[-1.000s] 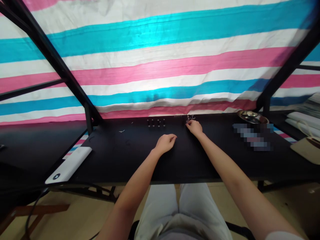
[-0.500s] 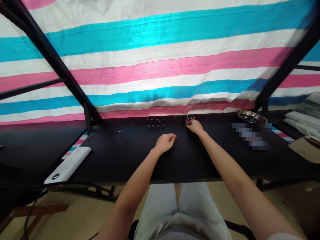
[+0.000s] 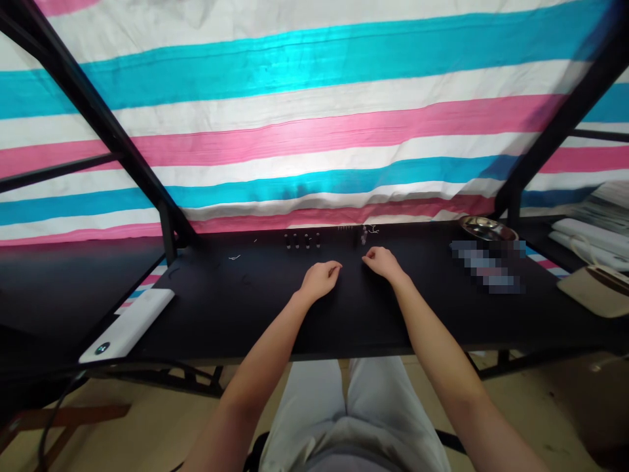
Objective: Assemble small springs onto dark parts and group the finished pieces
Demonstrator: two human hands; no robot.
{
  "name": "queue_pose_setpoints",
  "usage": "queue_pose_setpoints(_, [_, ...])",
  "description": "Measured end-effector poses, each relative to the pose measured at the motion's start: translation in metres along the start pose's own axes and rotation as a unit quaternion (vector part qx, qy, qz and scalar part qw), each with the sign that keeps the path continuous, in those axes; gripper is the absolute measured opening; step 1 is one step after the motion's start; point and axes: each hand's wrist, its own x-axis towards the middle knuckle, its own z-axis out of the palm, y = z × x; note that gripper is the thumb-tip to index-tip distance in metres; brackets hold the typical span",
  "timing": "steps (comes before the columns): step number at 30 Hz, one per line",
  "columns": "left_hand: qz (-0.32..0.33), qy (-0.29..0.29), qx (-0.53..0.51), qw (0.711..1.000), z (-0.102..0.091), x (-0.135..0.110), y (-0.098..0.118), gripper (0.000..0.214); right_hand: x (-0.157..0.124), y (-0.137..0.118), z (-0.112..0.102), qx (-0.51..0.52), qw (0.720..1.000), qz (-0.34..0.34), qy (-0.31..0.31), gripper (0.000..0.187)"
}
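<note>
My left hand (image 3: 320, 279) hovers over or rests on the black table (image 3: 236, 308), its fingers closed in a pinch. Whatever those fingers hold, if anything, is too small to make out. To its right, my right hand (image 3: 383, 263) is also closed, thumb against fingers, and its contents cannot be made out either. Just beyond it stand small pale, glinting pieces (image 3: 364, 235), apart from the fingertips. Thin white curled bits (image 3: 374, 229) lie beside them. Several small dark cylinders with light ends (image 3: 307, 241) form a row beyond my left hand.
Tiny pieces (image 3: 345, 228) line the table's back edge. A white power bank (image 3: 128, 326) lies at left, a shiny metal dish (image 3: 488, 228) at back right, near a blurred-out item (image 3: 486, 266). White scraps (image 3: 234, 257) lie left of centre. Striped sheeting (image 3: 314, 118) hangs behind black frame bars.
My right hand has drawn back toward me from the small pale pieces, which stay at the back. My left hand keeps its place and pinch. The view has shifted slightly.
</note>
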Motion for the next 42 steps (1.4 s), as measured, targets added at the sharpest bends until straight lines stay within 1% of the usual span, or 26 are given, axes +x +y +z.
queue_pose_setpoints(3, [-0.025,0.017,-0.015,0.999,0.000,0.001,0.001,0.039,-0.004,0.002,0.001,0.035,0.999,-0.036,0.022,0.017])
queue_pose_setpoints(7, [-0.078,0.041,-0.022,0.996,-0.003,0.010,0.002,0.060,-0.006,0.001,0.002,0.059,0.996,-0.054,0.045,0.018])
queue_pose_setpoints(10, [-0.128,0.029,0.011,0.991,-0.010,0.022,0.000,0.068,-0.007,-0.003,0.002,0.070,0.994,-0.060,0.057,0.018])
queue_pose_setpoints(15, [-0.174,0.012,0.086,0.981,-0.018,0.046,-0.006,0.072,-0.010,-0.007,0.005,0.083,0.992,-0.081,0.054,0.018])
queue_pose_setpoints(22, [-0.183,-0.005,0.132,0.974,-0.021,0.067,-0.011,0.065,-0.012,-0.009,0.003,0.079,0.991,-0.083,0.065,0.019])
queue_pose_setpoints(25, [-0.187,0.014,0.137,0.973,-0.021,0.070,-0.011,0.053,-0.013,-0.011,0.002,0.082,0.991,-0.086,0.063,0.019])
queue_pose_setpoints(29, [-0.156,0.063,0.122,0.978,-0.019,0.067,-0.016,0.029,-0.013,-0.012,0.003,0.079,0.991,-0.089,0.065,0.019])
queue_pose_setpoints(32, [-0.135,0.110,0.067,0.982,-0.016,0.060,-0.024,0.021,-0.013,-0.013,0.004,0.078,0.991,-0.088,0.068,0.019])
queue_pose_setpoints(35, [-0.140,0.149,-0.065,0.977,-0.014,0.052,-0.030,0.017,-0.015,-0.014,0.003,0.088,0.989,-0.095,0.073,0.019])
queue_pose_setpoints(37, [-0.151,0.159,-0.182,0.959,-0.013,0.046,-0.030,0.018,-0.017,-0.017,0.003,0.104,0.985,-0.109,0.083,0.020])
queue_pose_setpoints(39, [-0.149,0.171,-0.285,0.931,-0.014,0.040,-0.026,0.022,-0.019,-0.021,0.003,0.130,0.978,-0.125,0.106,0.023])
queue_pose_setpoints(42, [-0.115,0.195,-0.379,0.897,-0.015,0.029,-0.017,0.025,-0.024,-0.031,0.004,0.186,0.962,-0.136,0.145,0.030])
